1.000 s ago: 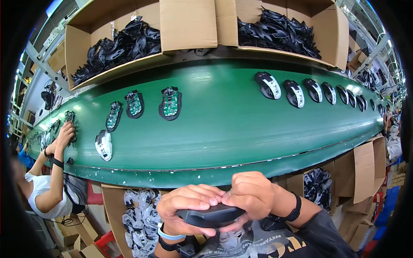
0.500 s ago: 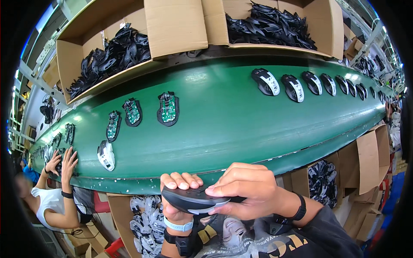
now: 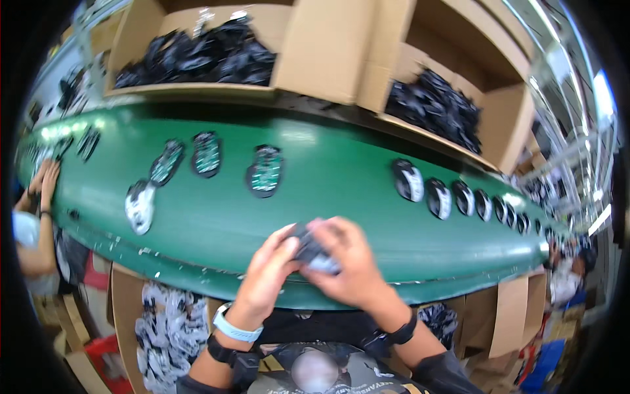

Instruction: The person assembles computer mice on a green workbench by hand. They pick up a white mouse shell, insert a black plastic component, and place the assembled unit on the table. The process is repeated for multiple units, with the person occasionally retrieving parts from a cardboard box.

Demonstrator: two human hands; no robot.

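Observation:
A black computer mouse with a pale part (image 3: 319, 257) is held in both hands above the near edge of the green conveyor belt (image 3: 341, 177). My left hand (image 3: 266, 266) grips its left end, fingers closed on it. My right hand (image 3: 348, 262) wraps round the other end and covers much of the top. Blur hides the finer detail of the mouse. Farther left on the belt lie mouse bases with bare green circuit boards, the closest being one base (image 3: 266, 172). A white-topped mouse shell (image 3: 140, 207) lies near them.
A row of black-and-white mice (image 3: 438, 199) runs off to the right along the belt. Behind it stand cardboard boxes (image 3: 328, 52) of black plastic parts. Below the near edge, a box holds white shells (image 3: 167, 335). At far left a co-worker's hands (image 3: 46, 178) touch the belt.
Both hands have carried the mouse forward from close to my body to over the belt edge, and its angle has changed. The view has shifted and tilted.

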